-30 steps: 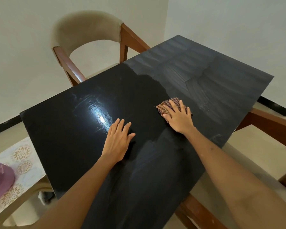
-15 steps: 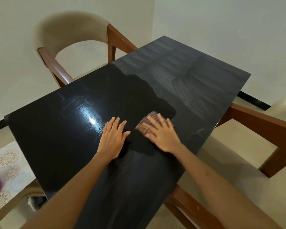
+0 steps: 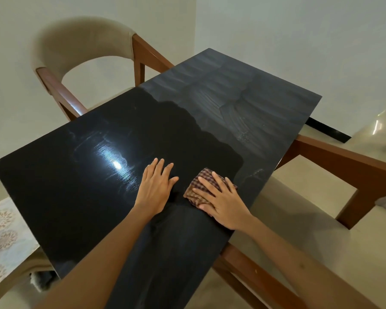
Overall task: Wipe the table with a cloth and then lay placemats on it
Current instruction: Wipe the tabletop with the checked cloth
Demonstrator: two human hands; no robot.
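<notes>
Head view: black glossy desk (image 3: 80, 179) seen at a slant, far corner toward the wall corner. Right hand (image 3: 223, 201) flat on checked cloth (image 3: 197, 187), fingers (image 3: 206, 182) straight and spread, pressing cloth onto desk, not curled round it. Cloth folded small, brown and dark check, near the right edge of the desk, toward the near half; corners showing out from under the hand on its left and far sides. Left hand (image 3: 155, 186) palm down on bare desk just beside the cloth, on its left, fingers extended and together, released, holding nothing; thumb tip close to the cloth, contact not resolvable. Both forearms entering from the near edge. Desk surface in two tones: dull grey streaked zone over the far right part and along the right edge, darker shiny zone over the left and middle, wavy border between the two. Bright lamp reflection on the shiny zone left of the left hand. Beige padded chair (image 3: 83, 41) with wooden frame at the far left edge. Wooden chair arm (image 3: 343, 157) beyond the right edge. Floral patterned placemat (image 3: 2, 233) off the near left corner, below desk level, partly cropped.
</notes>
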